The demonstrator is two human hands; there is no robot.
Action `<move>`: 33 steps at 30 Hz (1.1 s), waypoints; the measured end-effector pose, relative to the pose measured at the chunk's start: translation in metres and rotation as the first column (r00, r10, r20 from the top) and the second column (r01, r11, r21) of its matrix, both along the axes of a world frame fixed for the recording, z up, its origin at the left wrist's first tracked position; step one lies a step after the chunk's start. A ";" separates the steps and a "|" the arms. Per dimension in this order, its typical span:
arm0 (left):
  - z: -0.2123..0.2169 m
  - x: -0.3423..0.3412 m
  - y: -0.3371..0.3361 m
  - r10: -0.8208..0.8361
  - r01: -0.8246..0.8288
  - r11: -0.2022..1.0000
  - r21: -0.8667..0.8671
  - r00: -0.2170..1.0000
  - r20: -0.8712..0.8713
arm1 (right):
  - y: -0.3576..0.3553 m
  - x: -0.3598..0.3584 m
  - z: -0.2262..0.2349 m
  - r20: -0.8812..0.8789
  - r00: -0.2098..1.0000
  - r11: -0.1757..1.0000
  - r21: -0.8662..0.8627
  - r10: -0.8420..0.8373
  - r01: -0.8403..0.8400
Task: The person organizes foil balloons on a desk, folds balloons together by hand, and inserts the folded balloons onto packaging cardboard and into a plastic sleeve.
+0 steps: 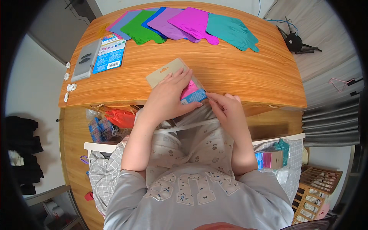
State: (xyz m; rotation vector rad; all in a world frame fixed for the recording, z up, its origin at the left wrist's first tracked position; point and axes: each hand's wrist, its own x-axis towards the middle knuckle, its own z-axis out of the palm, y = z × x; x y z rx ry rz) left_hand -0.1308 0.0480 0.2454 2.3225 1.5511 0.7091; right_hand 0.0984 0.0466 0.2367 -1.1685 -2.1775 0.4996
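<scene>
A clear plastic package (189,90) lies aslant over the table's near edge, with a beige hang-hole card (155,78) at its far end and pink and blue showing inside. My left hand (168,92) spans the package from above, its fingers across the card end and its thumb along the near side. At the package's right corner, the thumb and forefinger of my right hand (228,108) are pinched together on the edge. Clear film (195,117) hangs below the package toward my lap. Part of the package is hidden under my left hand.
Flat foil balloons (191,23) in several colours overlap along the far side of the wooden table (249,80). At the left are a blue printed card (109,57), a clear sleeve (86,61) and small white rolls (71,87). More packages (270,159) lie beside me.
</scene>
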 end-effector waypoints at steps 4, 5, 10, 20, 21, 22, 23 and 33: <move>-0.005 -0.005 0.000 -0.004 0.007 0.998 0.070 0.999 -0.036 | -0.015 0.003 0.000 -0.019 1.000 1.000 -0.001 0.011 -0.011; -0.006 -0.005 -0.001 -0.001 0.004 0.996 0.084 0.999 -0.042 | -0.019 0.008 0.000 -0.060 0.998 0.998 -0.046 0.034 -0.037; -0.008 -0.007 -0.003 0.000 0.007 0.994 0.113 0.998 -0.067 | -0.024 0.026 0.004 0.048 0.998 0.997 0.069 0.035 -0.039; -0.003 0.006 -0.012 -0.218 0.218 0.976 0.007 0.976 -0.027 | -0.008 0.010 0.001 -0.026 0.998 0.993 0.108 0.050 -0.047; -0.004 0.005 -0.011 -0.233 0.233 0.972 0.014 0.972 -0.017 | -0.008 0.011 0.000 -0.020 0.998 0.992 0.116 0.052 -0.050; -0.005 0.005 -0.011 -0.248 0.249 0.968 0.020 0.969 -0.007 | -0.009 0.012 -0.001 -0.014 0.998 0.991 0.124 0.055 -0.052; -0.006 0.004 -0.010 -0.263 0.263 0.964 0.027 0.965 0.002 | -0.009 0.011 -0.002 -0.014 0.998 0.991 0.124 0.055 -0.053; -0.004 -0.007 0.001 -0.234 0.234 0.972 0.004 0.972 -0.015 | 0.000 -0.007 -0.005 -0.042 0.999 0.979 0.205 0.009 0.000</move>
